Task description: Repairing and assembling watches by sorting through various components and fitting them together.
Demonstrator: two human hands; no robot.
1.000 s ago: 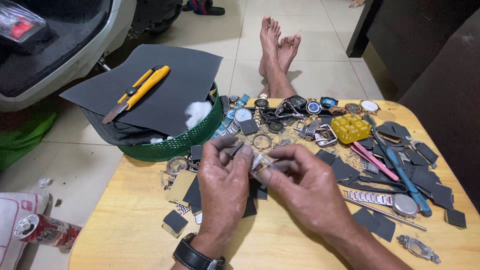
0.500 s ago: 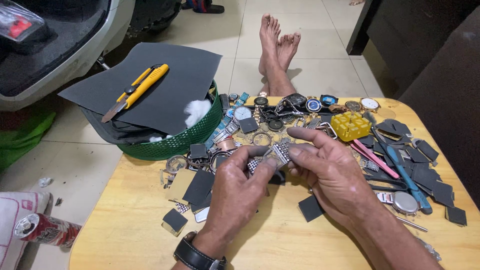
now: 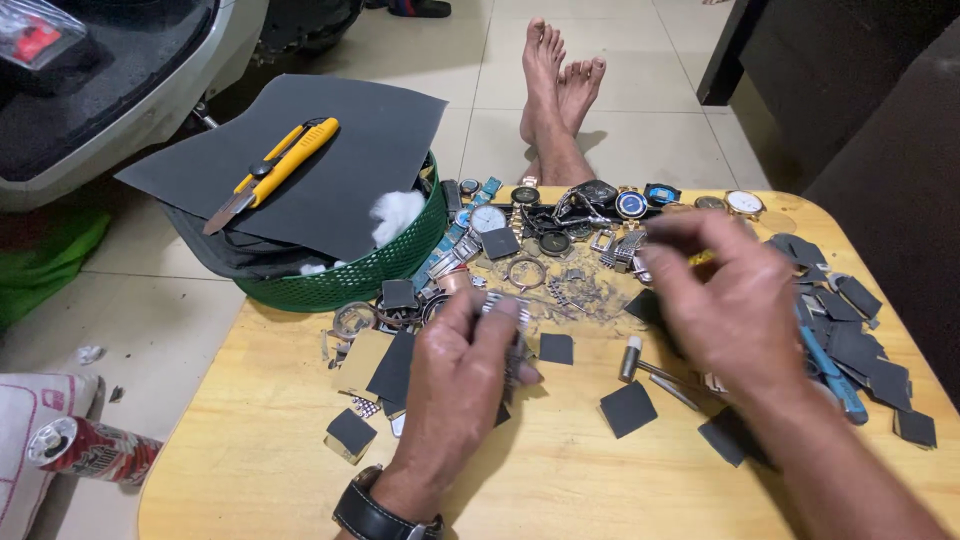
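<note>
Metal watch band (image 3: 505, 318) pinched in left hand (image 3: 455, 385) fingers, right hand (image 3: 735, 300) apart

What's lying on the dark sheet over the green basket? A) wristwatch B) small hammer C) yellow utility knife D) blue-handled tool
C: a yellow utility knife lies on the dark sheet that covers the green basket; the small hammer and the blue-handled tool are on the wooden table.
</note>
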